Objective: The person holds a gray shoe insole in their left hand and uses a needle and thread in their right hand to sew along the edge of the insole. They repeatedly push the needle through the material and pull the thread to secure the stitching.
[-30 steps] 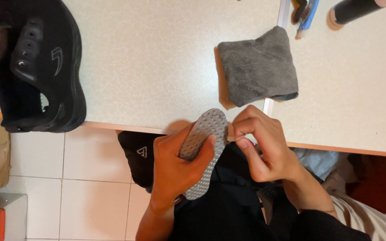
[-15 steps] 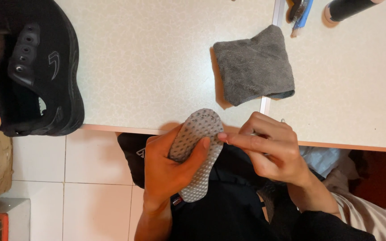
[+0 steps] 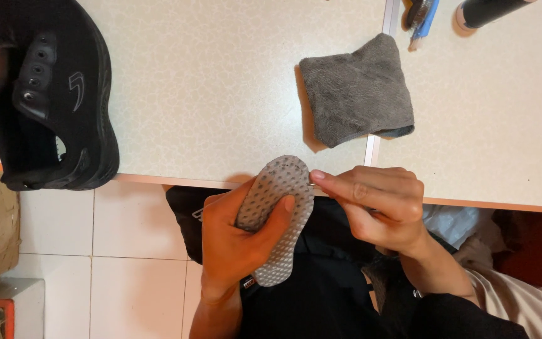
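Below table edge: left hand (image 3: 236,242) grips grey insole (image 3: 278,216); right hand (image 3: 381,207) pinches its rim.

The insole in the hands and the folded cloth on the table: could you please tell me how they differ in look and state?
The grey insole is long, round-ended and covered in dots; the grey cloth is squarish, folded and fuzzy. The insole is held off the table edge by the left hand, with the right hand fingertips at its edge; the cloth lies untouched on the table. Both are grey.
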